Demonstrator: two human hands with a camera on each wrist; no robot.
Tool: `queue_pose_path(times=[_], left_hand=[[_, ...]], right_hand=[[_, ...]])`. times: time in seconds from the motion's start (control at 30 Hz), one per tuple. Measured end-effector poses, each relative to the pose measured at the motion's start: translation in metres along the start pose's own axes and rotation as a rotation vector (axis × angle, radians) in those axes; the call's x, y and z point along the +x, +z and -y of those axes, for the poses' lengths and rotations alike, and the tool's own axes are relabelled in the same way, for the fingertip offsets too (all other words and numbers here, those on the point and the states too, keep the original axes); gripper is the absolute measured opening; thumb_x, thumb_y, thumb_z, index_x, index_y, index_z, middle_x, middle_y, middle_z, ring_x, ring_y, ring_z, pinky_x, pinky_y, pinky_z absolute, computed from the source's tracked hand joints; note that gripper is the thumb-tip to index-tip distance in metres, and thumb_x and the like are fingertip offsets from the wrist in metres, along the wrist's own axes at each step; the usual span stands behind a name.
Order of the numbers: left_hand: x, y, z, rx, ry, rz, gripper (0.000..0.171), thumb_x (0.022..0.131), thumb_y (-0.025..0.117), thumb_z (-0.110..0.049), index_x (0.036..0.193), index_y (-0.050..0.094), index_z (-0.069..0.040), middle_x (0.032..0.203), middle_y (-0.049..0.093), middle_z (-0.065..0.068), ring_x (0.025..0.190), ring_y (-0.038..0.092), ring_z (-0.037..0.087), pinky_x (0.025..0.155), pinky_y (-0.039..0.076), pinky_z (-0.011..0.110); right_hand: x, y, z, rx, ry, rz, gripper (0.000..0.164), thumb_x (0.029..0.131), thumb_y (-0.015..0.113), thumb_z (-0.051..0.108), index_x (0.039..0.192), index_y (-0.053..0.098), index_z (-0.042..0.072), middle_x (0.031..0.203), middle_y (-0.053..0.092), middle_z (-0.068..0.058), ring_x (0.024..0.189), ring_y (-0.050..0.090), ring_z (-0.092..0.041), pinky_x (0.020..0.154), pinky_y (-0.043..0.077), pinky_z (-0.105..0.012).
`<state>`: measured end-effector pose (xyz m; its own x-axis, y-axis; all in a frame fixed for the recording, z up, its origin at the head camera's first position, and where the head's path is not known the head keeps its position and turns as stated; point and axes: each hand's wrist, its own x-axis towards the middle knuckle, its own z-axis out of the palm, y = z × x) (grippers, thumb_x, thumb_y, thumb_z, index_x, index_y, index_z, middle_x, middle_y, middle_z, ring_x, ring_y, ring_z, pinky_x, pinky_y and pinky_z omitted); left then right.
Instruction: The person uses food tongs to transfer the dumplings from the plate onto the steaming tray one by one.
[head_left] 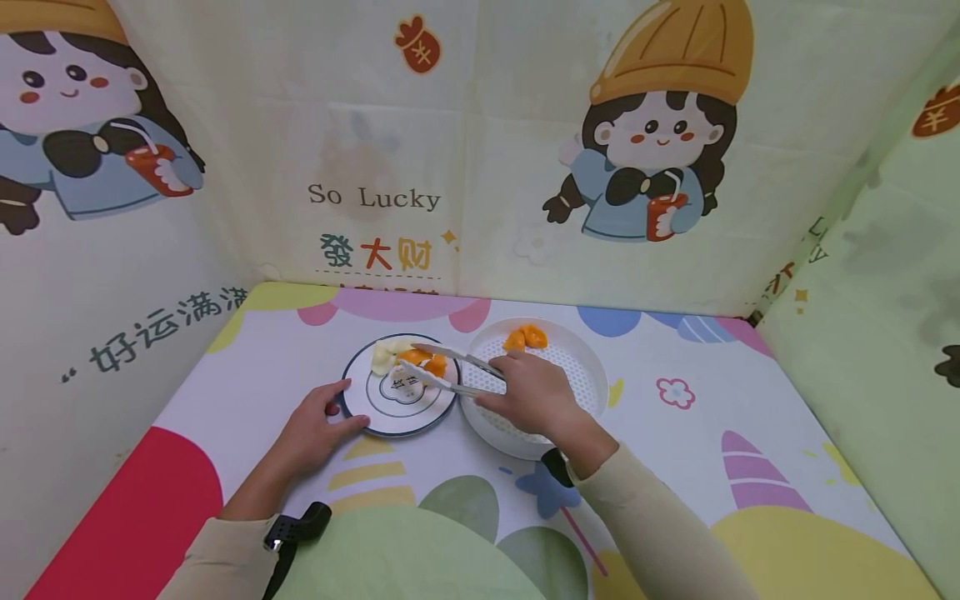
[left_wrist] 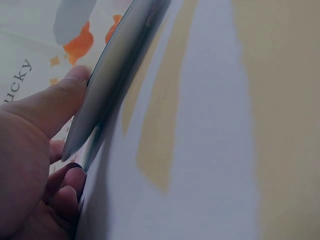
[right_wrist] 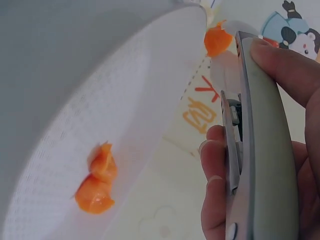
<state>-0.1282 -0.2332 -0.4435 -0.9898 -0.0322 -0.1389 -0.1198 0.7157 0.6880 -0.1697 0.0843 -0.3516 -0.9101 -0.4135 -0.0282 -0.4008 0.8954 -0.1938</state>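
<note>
My left hand (head_left: 313, 427) grips the near left rim of a white plate (head_left: 356, 396) with dark rim lines; in the left wrist view the plate (left_wrist: 107, 75) shows edge-on between thumb and curled fingers. Pale cream pieces (head_left: 382, 357) and glossy orange pieces (head_left: 433, 363) are on the plate. My right hand (head_left: 534, 395) holds metal tongs (head_left: 474, 361) with whitish tips, reaching left over the plate around the orange pieces. In the right wrist view an orange piece (right_wrist: 218, 40) shows at the tips of the tongs (right_wrist: 270, 135).
A round white basket (head_left: 592, 375) with a perforated bottom stands right beside the plate, under my right hand. More orange pieces (head_left: 527, 337) lie toward its far side. The table has a colourful printed cover (head_left: 660, 442), and printed cloth walls (head_left: 502, 208) enclose it.
</note>
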Motion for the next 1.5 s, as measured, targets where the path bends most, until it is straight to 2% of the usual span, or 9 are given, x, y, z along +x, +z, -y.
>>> queue_pose_path(times=[0.3, 0.57, 0.73, 1.03, 1.3, 1.5], left_hand=[[-0.002, -0.001, -0.001, 0.008, 0.009, -0.005, 0.084, 0.090, 0.073, -0.039, 0.153, 0.035, 0.000, 0.132, 0.045, 0.024, 0.112, 0.044, 0.036, 0.097, 0.039, 0.051], [-0.001, 0.001, 0.000, 0.001, -0.005, -0.004, 0.085, 0.090, 0.074, -0.039, 0.154, 0.034, 0.000, 0.134, 0.044, 0.024, 0.113, 0.043, 0.036, 0.097, 0.038, 0.051], [0.000, 0.001, 0.001, 0.004, -0.004, -0.007, 0.084, 0.090, 0.073, -0.040, 0.154, 0.034, -0.001, 0.135, 0.044, 0.024, 0.114, 0.043, 0.037, 0.097, 0.039, 0.051], [-0.001, 0.001, 0.000, -0.001, -0.014, -0.001, 0.084, 0.090, 0.074, -0.039, 0.154, 0.034, -0.001, 0.134, 0.044, 0.024, 0.114, 0.043, 0.037, 0.096, 0.039, 0.051], [0.000, 0.001, 0.000, -0.002, -0.015, 0.000, 0.085, 0.090, 0.074, -0.039, 0.154, 0.034, -0.001, 0.136, 0.043, 0.024, 0.114, 0.043, 0.037, 0.097, 0.039, 0.051], [-0.001, 0.002, -0.001, -0.005, -0.027, 0.003, 0.085, 0.090, 0.074, -0.041, 0.154, 0.033, -0.002, 0.136, 0.043, 0.024, 0.115, 0.042, 0.037, 0.099, 0.038, 0.052]], right_hand=[[-0.023, -0.009, -0.022, 0.009, 0.016, -0.054, 0.059, 0.085, 0.075, 0.050, 0.131, 0.066, 0.014, 0.116, 0.068, -0.005, 0.095, 0.058, -0.021, 0.075, 0.052, -0.038], [-0.036, -0.016, -0.046, 0.035, 0.059, -0.091, 0.059, 0.085, 0.075, 0.048, 0.129, 0.067, 0.010, 0.103, 0.066, -0.007, 0.082, 0.055, -0.020, 0.066, 0.049, -0.034], [-0.040, -0.016, -0.058, 0.053, 0.081, -0.119, 0.059, 0.085, 0.075, 0.047, 0.129, 0.067, 0.007, 0.106, 0.067, -0.010, 0.083, 0.057, -0.022, 0.065, 0.050, -0.036], [-0.042, -0.012, -0.078, 0.071, 0.140, -0.136, 0.062, 0.086, 0.075, 0.044, 0.130, 0.065, 0.003, 0.118, 0.066, -0.017, 0.093, 0.061, -0.029, 0.072, 0.053, -0.044], [-0.043, -0.010, -0.092, 0.081, 0.171, -0.120, 0.063, 0.087, 0.074, 0.044, 0.131, 0.063, 0.000, 0.120, 0.065, -0.019, 0.099, 0.062, -0.033, 0.076, 0.052, -0.048], [-0.050, -0.011, -0.107, 0.068, 0.183, -0.144, 0.063, 0.087, 0.072, 0.045, 0.130, 0.064, 0.000, 0.119, 0.066, -0.020, 0.100, 0.063, -0.036, 0.074, 0.052, -0.050]])
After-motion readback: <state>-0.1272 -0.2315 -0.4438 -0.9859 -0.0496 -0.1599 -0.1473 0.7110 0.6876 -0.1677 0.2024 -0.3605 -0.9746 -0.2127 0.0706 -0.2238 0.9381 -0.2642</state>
